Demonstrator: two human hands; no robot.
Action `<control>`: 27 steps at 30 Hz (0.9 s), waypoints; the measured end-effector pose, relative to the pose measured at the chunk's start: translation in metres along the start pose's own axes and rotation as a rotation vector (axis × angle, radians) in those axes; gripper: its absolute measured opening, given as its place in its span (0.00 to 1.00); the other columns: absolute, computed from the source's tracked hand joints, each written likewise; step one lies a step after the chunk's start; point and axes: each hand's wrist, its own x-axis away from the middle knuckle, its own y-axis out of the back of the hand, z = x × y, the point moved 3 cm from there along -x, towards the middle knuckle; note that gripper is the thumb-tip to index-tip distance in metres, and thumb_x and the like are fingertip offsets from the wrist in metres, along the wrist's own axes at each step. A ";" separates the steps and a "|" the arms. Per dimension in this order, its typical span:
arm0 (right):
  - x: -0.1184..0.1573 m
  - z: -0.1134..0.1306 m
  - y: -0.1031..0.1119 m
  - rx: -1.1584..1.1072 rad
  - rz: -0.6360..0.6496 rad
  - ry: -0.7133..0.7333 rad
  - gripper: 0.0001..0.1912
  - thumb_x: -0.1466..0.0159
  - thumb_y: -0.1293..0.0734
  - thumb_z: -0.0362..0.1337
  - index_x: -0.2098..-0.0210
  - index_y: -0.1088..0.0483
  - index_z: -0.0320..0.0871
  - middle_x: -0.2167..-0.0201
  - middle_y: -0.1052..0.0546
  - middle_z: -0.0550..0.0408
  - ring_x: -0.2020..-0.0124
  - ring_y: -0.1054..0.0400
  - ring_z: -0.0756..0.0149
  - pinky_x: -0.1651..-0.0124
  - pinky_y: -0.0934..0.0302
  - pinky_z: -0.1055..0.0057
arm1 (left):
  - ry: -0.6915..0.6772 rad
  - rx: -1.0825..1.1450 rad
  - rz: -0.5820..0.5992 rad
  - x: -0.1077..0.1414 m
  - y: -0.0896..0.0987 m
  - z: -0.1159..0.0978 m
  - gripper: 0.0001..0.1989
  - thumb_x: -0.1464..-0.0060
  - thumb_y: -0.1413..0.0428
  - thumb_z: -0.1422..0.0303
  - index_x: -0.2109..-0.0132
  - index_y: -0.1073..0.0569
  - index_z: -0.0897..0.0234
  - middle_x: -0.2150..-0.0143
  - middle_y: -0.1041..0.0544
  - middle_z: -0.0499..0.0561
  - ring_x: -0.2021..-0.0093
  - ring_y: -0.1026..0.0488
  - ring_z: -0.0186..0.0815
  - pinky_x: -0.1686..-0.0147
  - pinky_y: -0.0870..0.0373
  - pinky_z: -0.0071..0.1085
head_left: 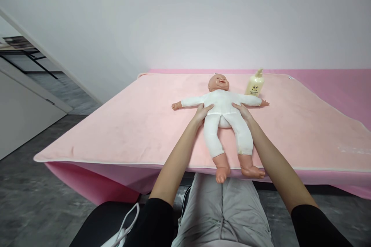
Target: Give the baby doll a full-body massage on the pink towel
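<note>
A baby doll (222, 102) with a white cloth body lies face up on the pink blanket (116, 131), its head away from me and its arms spread. Its bare feet reach over the table's front edge. My left hand (203, 112) holds the doll's waist at the left side, thumb on top of the belly. On the right side of the waist, my right hand (243, 111) grips in the same way. The fingers of both hands are partly hidden beside or under the body. A pale yellow pump bottle (255, 83) stands just behind the doll's arm on the right.
A white wall (185, 31) rises behind the table. Pink cloth (342, 88) shows beyond the blanket at the right and hangs below the front edge. A black seat (98, 222) with a white cable (127, 220) is at the lower left.
</note>
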 end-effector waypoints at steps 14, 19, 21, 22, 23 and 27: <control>-0.001 0.000 0.000 0.010 -0.002 0.004 0.15 0.44 0.35 0.25 0.57 0.33 0.32 0.60 0.23 0.45 0.59 0.28 0.66 0.56 0.33 0.65 | -0.001 -0.016 0.006 0.000 0.000 0.000 0.22 0.48 0.39 0.63 0.50 0.33 0.70 0.48 0.27 0.64 0.47 0.32 0.46 0.48 0.37 0.45; -0.001 0.000 0.001 0.024 -0.009 -0.002 0.15 0.45 0.34 0.26 0.57 0.33 0.34 0.61 0.23 0.47 0.58 0.28 0.64 0.55 0.32 0.64 | 0.000 -0.015 0.000 0.001 0.000 -0.001 0.21 0.48 0.39 0.63 0.50 0.33 0.70 0.49 0.27 0.64 0.47 0.32 0.45 0.48 0.37 0.45; -0.001 0.001 0.001 0.029 -0.011 -0.005 0.15 0.46 0.33 0.26 0.58 0.32 0.37 0.62 0.22 0.48 0.59 0.28 0.63 0.55 0.32 0.64 | 0.001 -0.011 -0.005 0.001 -0.001 -0.001 0.21 0.48 0.40 0.64 0.51 0.32 0.70 0.49 0.27 0.64 0.47 0.32 0.45 0.48 0.36 0.45; 0.000 0.001 0.001 0.033 -0.012 -0.006 0.14 0.46 0.33 0.26 0.59 0.32 0.37 0.62 0.22 0.48 0.59 0.28 0.63 0.55 0.32 0.64 | 0.002 -0.009 -0.007 0.001 -0.001 -0.001 0.20 0.48 0.40 0.64 0.51 0.32 0.70 0.48 0.27 0.63 0.47 0.32 0.45 0.48 0.36 0.44; 0.000 0.001 0.001 0.036 -0.013 -0.007 0.14 0.46 0.32 0.27 0.60 0.32 0.38 0.62 0.22 0.49 0.59 0.28 0.62 0.55 0.31 0.64 | 0.004 -0.008 -0.010 0.001 -0.001 -0.001 0.20 0.48 0.39 0.64 0.51 0.32 0.70 0.48 0.27 0.63 0.47 0.32 0.45 0.48 0.36 0.44; 0.001 0.002 0.001 0.047 -0.013 -0.010 0.14 0.47 0.33 0.27 0.61 0.32 0.39 0.62 0.22 0.49 0.59 0.28 0.62 0.55 0.31 0.63 | 0.016 -0.006 -0.022 0.002 -0.002 -0.002 0.20 0.49 0.39 0.64 0.52 0.32 0.69 0.48 0.27 0.63 0.46 0.33 0.47 0.48 0.36 0.44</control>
